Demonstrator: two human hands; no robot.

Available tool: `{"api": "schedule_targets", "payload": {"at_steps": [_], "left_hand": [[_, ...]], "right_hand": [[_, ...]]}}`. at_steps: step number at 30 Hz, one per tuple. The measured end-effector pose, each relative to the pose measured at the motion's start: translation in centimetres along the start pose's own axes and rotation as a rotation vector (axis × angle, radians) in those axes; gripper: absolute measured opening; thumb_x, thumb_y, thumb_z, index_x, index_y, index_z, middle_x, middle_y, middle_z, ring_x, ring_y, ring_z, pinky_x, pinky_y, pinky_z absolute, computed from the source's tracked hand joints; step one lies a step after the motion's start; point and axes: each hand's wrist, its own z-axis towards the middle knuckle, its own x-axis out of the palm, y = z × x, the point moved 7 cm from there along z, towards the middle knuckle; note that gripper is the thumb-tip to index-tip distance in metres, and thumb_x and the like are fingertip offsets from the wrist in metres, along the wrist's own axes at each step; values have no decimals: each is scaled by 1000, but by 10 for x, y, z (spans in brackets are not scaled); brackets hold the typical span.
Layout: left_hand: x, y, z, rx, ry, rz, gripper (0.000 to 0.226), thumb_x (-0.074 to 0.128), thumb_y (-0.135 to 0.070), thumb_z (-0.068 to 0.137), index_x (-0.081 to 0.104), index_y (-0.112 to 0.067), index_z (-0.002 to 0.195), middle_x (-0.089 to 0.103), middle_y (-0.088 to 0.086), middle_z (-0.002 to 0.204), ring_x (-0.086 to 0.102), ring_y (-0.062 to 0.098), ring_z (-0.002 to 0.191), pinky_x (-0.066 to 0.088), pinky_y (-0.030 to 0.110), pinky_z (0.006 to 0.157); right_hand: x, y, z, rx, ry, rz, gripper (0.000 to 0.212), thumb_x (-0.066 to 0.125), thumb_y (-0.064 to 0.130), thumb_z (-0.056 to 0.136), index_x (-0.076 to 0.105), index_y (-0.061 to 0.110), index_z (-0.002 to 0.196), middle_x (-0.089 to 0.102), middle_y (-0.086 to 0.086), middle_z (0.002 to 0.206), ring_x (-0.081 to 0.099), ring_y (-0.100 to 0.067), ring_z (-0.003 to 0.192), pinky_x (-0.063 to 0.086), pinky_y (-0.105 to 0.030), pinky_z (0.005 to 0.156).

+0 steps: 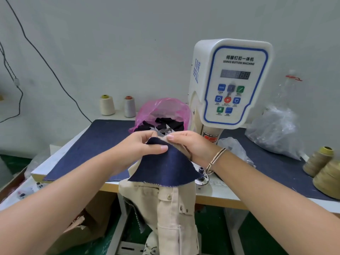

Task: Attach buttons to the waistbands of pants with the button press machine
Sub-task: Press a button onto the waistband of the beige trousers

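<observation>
Your two bare hands meet in the middle of the view, just in front of the button press machine. Your left hand [139,144] curls its fingers round the top of a dark navy denim swatch [165,168], the thumb lying flat across the fabric's upper edge. Your right hand [187,144], a thin beaded bracelet [215,159] at the wrist, pinches the same top edge together with a fold of beige cloth, fingertips bent and pressed close to the left hand's.

The swatch is a fan-shaped piece of woven denim with frayed edges, hanging down over the beige pants [173,208]. These are of a heavy, twill-like cotton and drape at 6 o'clock over the table's front edge; a round metal button [168,196] and small rivets show on the waistband below the swatch.

At 2 o'clock stands the button press machine [231,80], a smooth, rounded white plastic housing with a blue-bordered panel, a dark digital display and coloured square buttons. Its small metal die [201,176] sits just beside your right wrist.

The table [219,195] is covered with a flat sheet of dark blue denim. At 12 o'clock lies a crinkled pink plastic bag [161,107] holding dark cloth, with two thread cones [107,104] at 11 o'clock. Clear, crumpled plastic bags [276,131] lie at 3 o'clock, beside large tan thread cones [323,168]
</observation>
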Motion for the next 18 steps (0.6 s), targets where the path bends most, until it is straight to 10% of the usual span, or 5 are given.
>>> {"api": "schedule_targets", "payload": {"at_steps": [8, 12, 14, 18], "left_hand": [[-9, -7, -6, 101, -125, -91, 32, 82, -23, 70, 53, -25, 57, 56, -4, 65, 54, 9, 61, 42, 20, 55], [-10, -6, -5, 123, -159, -69, 30, 80, -26, 73, 53, -25, 59, 56, -2, 66, 53, 9, 59, 41, 19, 52], [-9, -5, -6, 116, -120, -115, 31, 78, -19, 72, 51, -24, 60, 55, 6, 76, 54, 14, 67, 42, 23, 58], [-8, -4, -10, 133, -66, -80, 27, 76, -13, 72, 57, -26, 60, 60, -3, 72, 59, 9, 68, 46, 17, 61]], "right_hand": [[-20, -25, -35, -5, -14, -244, 35, 68, 35, 80, 59, 36, 114, 66, 8, 114, 62, -8, 108, 50, -25, 89], [-24, -53, -51, 69, -79, -554, 42, 78, 33, 73, 60, 23, 110, 69, 7, 97, 63, -5, 88, 50, -24, 79], [-32, -47, -56, 15, -164, -436, 21, 73, 17, 81, 66, 20, 100, 68, 3, 88, 62, -7, 83, 48, -25, 77], [-30, -36, -70, -84, 64, -37, 44, 66, 12, 77, 58, 13, 120, 66, 0, 113, 60, -14, 108, 47, -26, 91]]}}
